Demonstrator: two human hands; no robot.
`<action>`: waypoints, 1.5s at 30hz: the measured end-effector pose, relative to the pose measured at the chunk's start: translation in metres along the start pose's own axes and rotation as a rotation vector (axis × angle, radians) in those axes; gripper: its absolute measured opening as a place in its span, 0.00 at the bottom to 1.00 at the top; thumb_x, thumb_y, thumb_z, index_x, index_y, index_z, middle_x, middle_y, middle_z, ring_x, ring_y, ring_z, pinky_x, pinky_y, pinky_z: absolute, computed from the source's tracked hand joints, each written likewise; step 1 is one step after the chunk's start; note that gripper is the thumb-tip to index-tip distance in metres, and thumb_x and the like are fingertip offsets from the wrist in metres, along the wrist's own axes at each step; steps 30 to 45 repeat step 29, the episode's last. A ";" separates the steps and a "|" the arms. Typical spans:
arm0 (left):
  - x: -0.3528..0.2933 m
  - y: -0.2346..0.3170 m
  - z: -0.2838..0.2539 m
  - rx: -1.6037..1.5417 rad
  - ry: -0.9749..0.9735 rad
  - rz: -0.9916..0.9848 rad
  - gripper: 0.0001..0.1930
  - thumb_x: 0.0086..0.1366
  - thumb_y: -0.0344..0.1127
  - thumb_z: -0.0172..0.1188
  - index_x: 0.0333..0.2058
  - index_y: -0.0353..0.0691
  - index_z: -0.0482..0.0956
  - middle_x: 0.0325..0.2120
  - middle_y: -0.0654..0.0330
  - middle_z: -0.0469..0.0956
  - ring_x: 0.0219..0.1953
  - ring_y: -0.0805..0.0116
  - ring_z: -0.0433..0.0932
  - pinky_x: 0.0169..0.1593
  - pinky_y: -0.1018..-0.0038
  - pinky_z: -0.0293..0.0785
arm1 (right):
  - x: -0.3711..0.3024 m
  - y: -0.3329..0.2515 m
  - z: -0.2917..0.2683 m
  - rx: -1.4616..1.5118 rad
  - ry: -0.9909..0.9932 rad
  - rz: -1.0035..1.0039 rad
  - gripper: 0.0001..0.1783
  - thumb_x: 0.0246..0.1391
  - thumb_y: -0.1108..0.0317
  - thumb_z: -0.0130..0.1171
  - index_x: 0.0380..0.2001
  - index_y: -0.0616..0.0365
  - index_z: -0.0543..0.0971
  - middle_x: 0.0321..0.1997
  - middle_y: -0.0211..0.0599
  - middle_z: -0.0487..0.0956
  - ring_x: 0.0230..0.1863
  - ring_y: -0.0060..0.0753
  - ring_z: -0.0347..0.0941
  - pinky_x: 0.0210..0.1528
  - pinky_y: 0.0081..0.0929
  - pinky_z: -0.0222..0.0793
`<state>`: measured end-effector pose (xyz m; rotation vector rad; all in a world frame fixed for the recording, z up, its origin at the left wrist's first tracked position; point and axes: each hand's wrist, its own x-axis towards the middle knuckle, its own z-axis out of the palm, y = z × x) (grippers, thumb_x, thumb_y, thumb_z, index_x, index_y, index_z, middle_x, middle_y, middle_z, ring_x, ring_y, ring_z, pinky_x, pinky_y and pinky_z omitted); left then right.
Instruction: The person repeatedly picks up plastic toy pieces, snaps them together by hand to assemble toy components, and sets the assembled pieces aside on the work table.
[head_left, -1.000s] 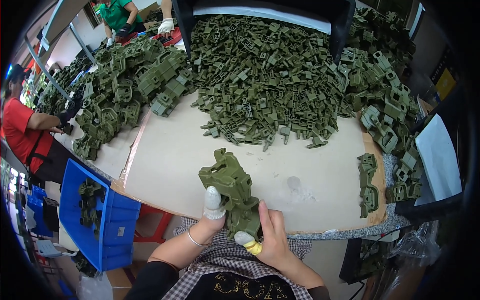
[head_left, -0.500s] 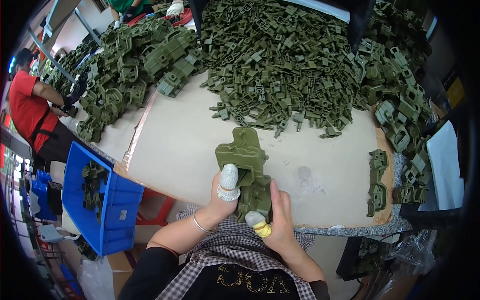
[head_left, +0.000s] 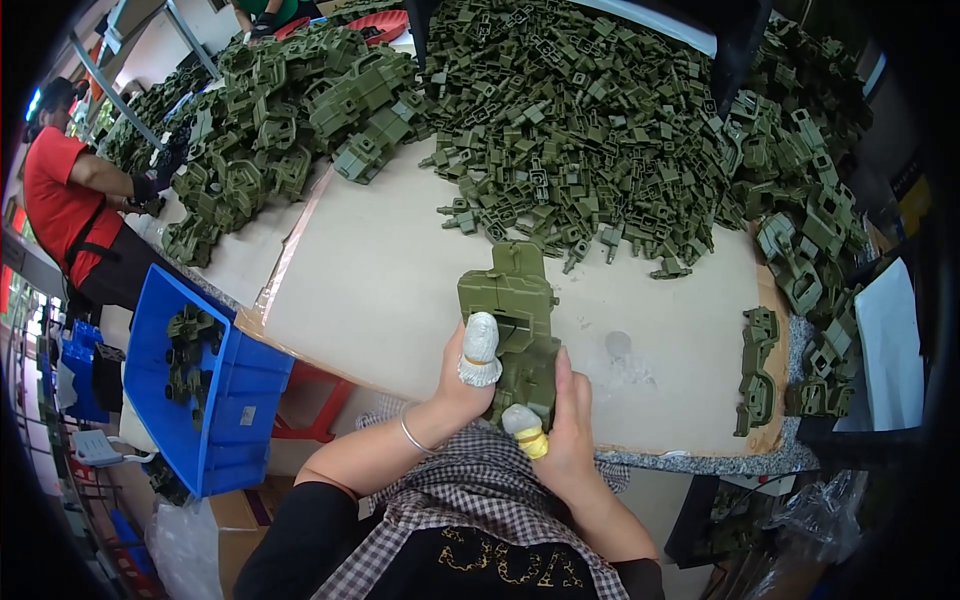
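Note:
Between my two hands, above the table's near edge, is a green plastic toy vehicle body (head_left: pixel 527 345) with a dark slot in its middle. My left hand (head_left: pixel 467 375) closes on its left side, the thumb wrapped in white and pressed on top. Lower down on the right, my right hand (head_left: pixel 562 430) grips the near end, its thumb wrapped in grey and yellow. The fingers underneath are hidden by the part. Beyond the toy body lies a large heap of small green plastic pieces (head_left: pixel 590 140).
Green vehicle bodies (head_left: pixel 250 130) are piled at the far left, with more (head_left: pixel 810 220) along the right edge. One green part (head_left: pixel 758 370) lies apart near the right. A blue bin (head_left: pixel 235 400) stands left of the table (head_left: pixel 390 290). A co-worker in red (head_left: pixel 75 205) works at left.
The toy body has tilted to lie flatter and more in line, and shows its top more fully. Both hands keep their hold. The view has shifted slightly.

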<state>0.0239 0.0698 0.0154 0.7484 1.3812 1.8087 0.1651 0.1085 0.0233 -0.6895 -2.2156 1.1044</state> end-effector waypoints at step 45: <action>0.038 0.102 -0.006 1.165 -0.688 0.507 0.22 0.60 0.45 0.55 0.46 0.34 0.69 0.47 0.52 0.71 0.48 0.57 0.70 0.53 0.62 0.63 | 0.043 0.037 -0.060 0.263 -0.343 0.138 0.36 0.40 0.69 0.65 0.55 0.53 0.63 0.52 0.42 0.67 0.53 0.41 0.65 0.56 0.32 0.60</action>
